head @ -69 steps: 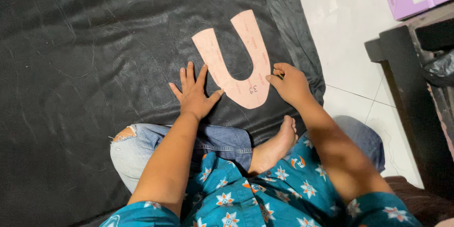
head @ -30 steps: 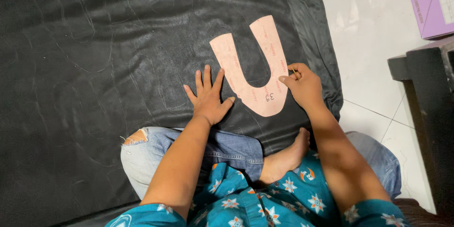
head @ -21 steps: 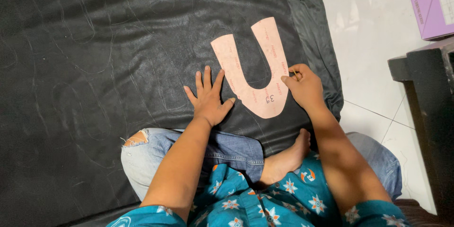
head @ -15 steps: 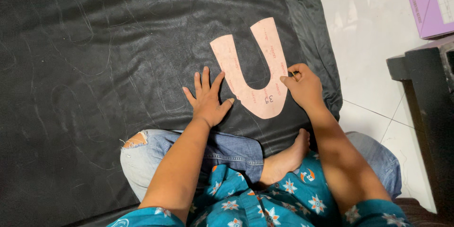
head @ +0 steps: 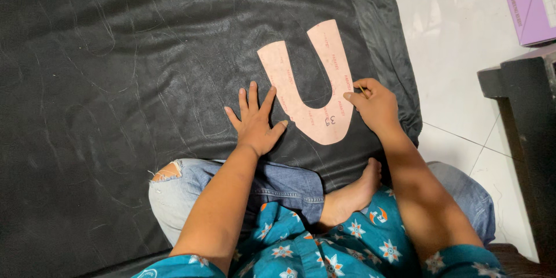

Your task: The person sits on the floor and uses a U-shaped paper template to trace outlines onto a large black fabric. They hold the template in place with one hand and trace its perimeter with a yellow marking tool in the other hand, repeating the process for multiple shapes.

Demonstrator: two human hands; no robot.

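looks like small home workshop, leather or shoe craft done on floor. big black leather-like sheet [head: 145,69] spread over floor, faint traced outlines scratched across it. pink u-shaped cardboard pattern [head: 310,90] lying on sheet. person sitting cross-legged and barefoot at sheet's edge, ripped jeans, patterned shirt. white glossy floor tiles [head: 457,52] at right. purple cardboard box [head: 533,3] on tiles in corner. dark low furniture piece [head: 524,133] at right edge.

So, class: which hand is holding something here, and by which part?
The right hand pinches a thin marking tool near its tip, against the pink U-shaped card template. The left hand holds nothing, lying flat beside it.
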